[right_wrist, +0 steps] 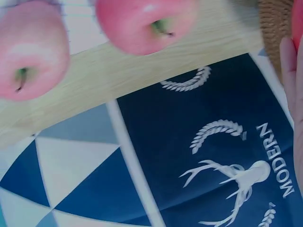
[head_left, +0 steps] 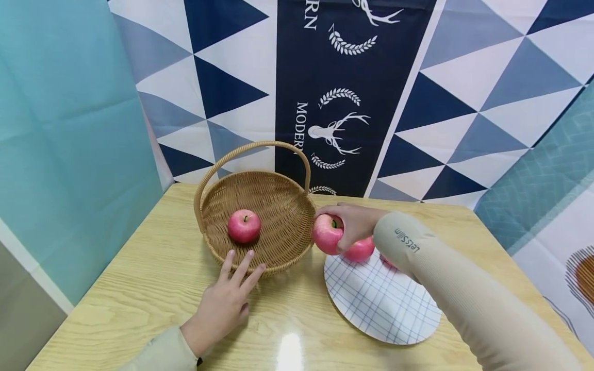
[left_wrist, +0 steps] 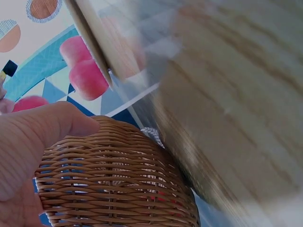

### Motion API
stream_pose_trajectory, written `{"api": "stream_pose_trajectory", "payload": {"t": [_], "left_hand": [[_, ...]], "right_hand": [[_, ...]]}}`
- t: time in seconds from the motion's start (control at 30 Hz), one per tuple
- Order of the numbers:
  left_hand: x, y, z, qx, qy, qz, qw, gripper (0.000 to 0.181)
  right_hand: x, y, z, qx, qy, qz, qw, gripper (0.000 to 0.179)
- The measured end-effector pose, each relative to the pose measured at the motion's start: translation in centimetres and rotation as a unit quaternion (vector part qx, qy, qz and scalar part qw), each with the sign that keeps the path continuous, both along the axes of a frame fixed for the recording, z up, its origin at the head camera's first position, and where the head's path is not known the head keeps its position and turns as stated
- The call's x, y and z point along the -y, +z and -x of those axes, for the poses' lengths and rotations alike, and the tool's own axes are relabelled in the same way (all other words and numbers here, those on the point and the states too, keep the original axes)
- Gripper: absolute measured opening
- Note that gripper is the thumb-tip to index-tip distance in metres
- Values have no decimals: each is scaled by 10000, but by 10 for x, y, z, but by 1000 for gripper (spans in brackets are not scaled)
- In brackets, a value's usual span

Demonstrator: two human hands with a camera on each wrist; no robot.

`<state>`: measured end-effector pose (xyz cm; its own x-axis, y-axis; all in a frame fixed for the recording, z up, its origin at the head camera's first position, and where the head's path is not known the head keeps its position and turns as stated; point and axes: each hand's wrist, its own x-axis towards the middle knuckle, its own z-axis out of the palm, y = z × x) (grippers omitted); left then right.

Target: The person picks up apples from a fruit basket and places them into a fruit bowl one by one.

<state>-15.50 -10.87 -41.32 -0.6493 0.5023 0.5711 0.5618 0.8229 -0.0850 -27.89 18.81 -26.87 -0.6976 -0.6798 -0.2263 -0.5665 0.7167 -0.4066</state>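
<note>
A round wicker basket (head_left: pixel 283 216) with a tall arched handle stands on the table, and one pink-red apple (head_left: pixel 244 226) lies inside it. My left hand (head_left: pixel 223 304) rests on the basket's front rim with fingers straight and spread. In the left wrist view its thumb (left_wrist: pixel 61 123) lies against the woven outer wall. Just off the basket's right side, my right hand (head_left: pixel 355 224) holds another apple (head_left: pixel 327 234). Behind that hand, an apple (head_left: pixel 359 249) sits at the far edge of a white checked plate (head_left: pixel 380 304); one more apple (right_wrist: pixel 31 52) is mostly hidden by the forearm.
The light wood table (head_left: pixel 139 288) carries all of this. A patterned cloth (head_left: pixel 334 103) with triangles and deer heads hangs along its back edge. A teal curtain (head_left: pixel 69 129) is at the left, and the basket handle (head_left: pixel 252 146) arches above the basket.
</note>
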Motion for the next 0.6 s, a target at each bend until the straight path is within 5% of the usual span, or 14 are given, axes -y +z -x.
{"api": "stream_pose_trajectory", "payload": {"t": [0.6], "left_hand": [[0, 7, -3, 558, 4, 174, 9983, 84]], "right_hand": [[-43, -1, -15, 372, -632, -40, 9973, 81]]}}
